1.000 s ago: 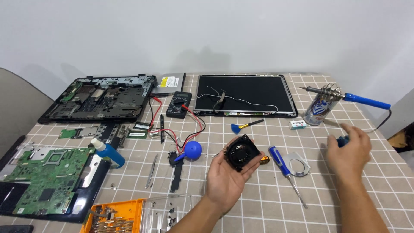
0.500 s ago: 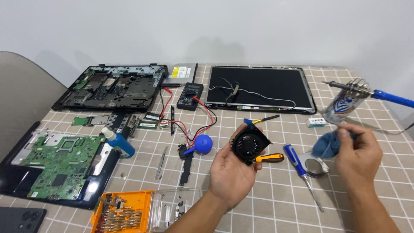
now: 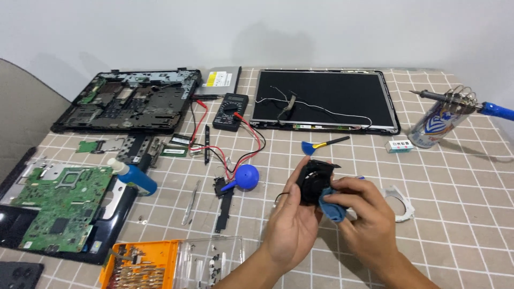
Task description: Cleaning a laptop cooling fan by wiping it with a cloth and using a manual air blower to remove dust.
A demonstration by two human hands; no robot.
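Observation:
My left hand (image 3: 292,222) cups a small black cooling fan (image 3: 315,179) from below, holding it above the table near the front middle. My right hand (image 3: 367,217) pinches a blue cloth (image 3: 332,208) and presses it against the fan's lower right side. Both hands touch at the fan. A thin black wire hangs from the fan on the left.
On the checked tablecloth lie a laptop screen panel (image 3: 326,99), an open laptop base (image 3: 131,101), a multimeter (image 3: 230,111) with red and black leads, a green motherboard (image 3: 56,206), a blue blower bulb (image 3: 245,176), a blue bottle (image 3: 134,176), an orange bit case (image 3: 142,265), a soldering iron (image 3: 466,101) on a can.
My right hand came in from the right with the blue cloth and now presses it on the fan. The left hand kept the fan and lowered slightly.

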